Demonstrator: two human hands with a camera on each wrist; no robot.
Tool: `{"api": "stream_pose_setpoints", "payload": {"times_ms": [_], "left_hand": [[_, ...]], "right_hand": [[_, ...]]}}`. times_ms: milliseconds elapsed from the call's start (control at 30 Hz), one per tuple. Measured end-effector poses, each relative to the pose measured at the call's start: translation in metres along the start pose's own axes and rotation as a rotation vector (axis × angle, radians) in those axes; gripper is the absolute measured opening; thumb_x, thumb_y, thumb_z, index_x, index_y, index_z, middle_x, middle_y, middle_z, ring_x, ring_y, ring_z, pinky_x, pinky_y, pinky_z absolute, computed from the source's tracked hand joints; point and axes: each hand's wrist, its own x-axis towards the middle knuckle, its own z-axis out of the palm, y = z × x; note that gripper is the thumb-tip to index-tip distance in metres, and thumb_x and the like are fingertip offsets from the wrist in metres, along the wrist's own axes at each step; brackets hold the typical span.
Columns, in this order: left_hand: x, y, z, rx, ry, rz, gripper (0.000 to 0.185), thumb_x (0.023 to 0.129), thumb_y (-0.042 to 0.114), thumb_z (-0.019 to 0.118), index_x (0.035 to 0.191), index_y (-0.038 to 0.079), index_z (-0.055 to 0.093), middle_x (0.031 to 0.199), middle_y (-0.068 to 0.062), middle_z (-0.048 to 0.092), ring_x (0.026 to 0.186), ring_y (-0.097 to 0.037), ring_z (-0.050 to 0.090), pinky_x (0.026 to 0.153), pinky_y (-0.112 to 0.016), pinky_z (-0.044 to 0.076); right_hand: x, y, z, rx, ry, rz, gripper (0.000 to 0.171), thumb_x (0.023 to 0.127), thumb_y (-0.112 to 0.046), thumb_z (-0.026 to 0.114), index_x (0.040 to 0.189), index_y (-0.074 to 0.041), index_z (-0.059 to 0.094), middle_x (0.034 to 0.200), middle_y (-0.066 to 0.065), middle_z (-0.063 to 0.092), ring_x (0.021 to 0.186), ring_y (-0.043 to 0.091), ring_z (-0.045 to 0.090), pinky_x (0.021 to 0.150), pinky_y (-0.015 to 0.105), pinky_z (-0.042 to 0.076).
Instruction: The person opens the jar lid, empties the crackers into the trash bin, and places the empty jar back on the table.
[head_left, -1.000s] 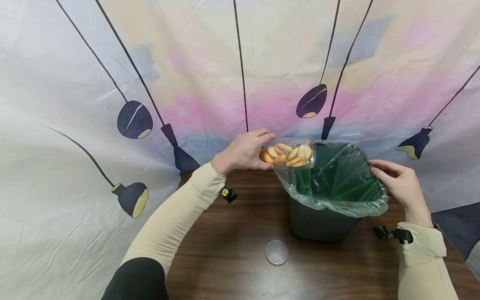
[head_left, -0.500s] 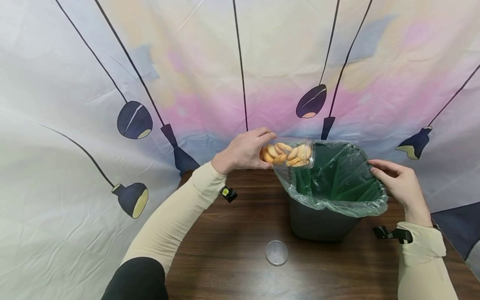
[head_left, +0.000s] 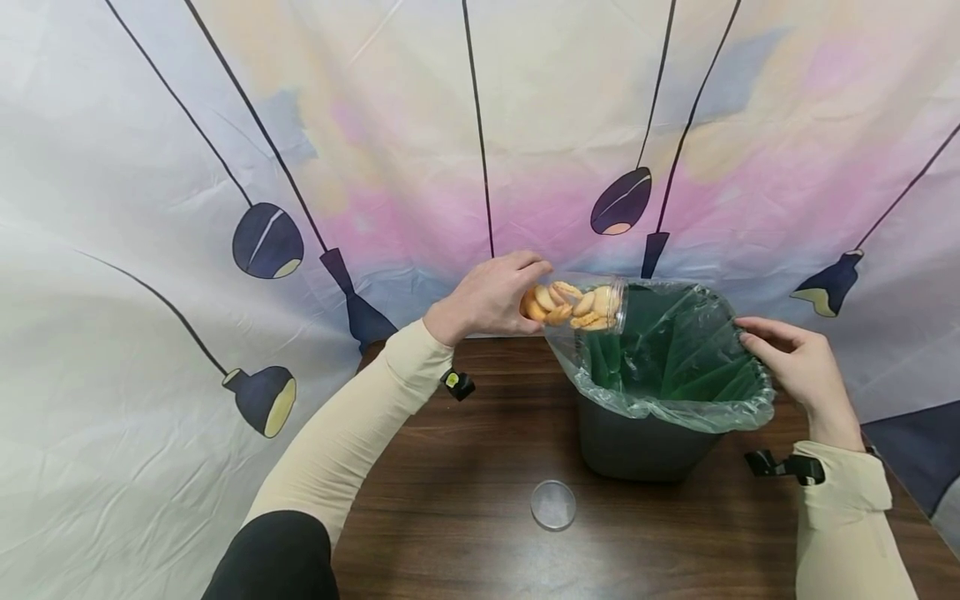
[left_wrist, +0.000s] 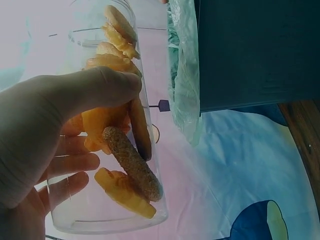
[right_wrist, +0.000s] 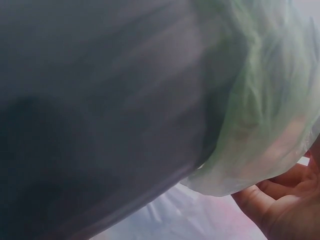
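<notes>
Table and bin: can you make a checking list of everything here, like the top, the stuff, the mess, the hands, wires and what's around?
Surface: dark wood table.
Job's things: clear jar of snacks, tipped sideways over the bin with a green liner.
Clutter: clear round lid lying flat on the table.
Grips: left hand holds the jar; right hand touches the liner's rim.
Cables: nothing seen.
Surroundings: pastel cloth backdrop printed with hanging lamps.

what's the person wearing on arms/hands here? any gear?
Both hands are bare: left hand, right hand. Cream long sleeves cover both forearms; a black upper sleeve shows on the left. A small black clip-on device sits at each wrist, the right one elongated.
</notes>
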Motion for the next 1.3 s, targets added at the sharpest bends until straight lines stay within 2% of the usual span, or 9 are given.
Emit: {"api": "stream_pose_setpoints", "payload": {"times_ms": [533,900,1300], "left_hand": [[0.0043,0.0005,-0.0013,0.031,-0.011,0.008,0.078,0.072,0.044,0.081,0.135,0.008,0.052,0.132,-0.008,0.053,0.117,-0.024,0.053,0.098,-0.04,0.048],[0.0082,-0.0013,-0.0028,0.098,-0.03,0.021,0.08,0.071,0.043,0.083,0.136,0.007,0.051,0.133,-0.009,0.053,0.123,-0.025,0.05,0.105,-0.039,0.042],[0.0101,0.0018,-0.0028,0.118,-0.035,0.039,0.079,0.072,0.043,0.082,0.135,0.006,0.051,0.131,-0.009,0.053,0.123,-0.026,0.05,0.107,-0.039,0.04]], "right_hand": [[-0.0011,-0.0006,0.0019,-0.003,0.003,0.005,0.036,0.097,-0.026,0.061,0.131,-0.016,0.062,0.094,-0.028,0.061,0.036,0.017,0.031,0.037,0.037,0.027],[-0.0015,-0.0018,0.0038,0.01,0.004,-0.002,0.036,0.096,-0.026,0.062,0.131,-0.016,0.062,0.095,-0.028,0.062,0.036,0.017,0.03,0.037,0.037,0.027],[-0.005,-0.0026,0.0045,0.006,0.011,0.018,0.037,0.096,-0.028,0.061,0.13,-0.013,0.062,0.094,-0.029,0.062,0.037,0.018,0.03,0.038,0.039,0.028]]}}
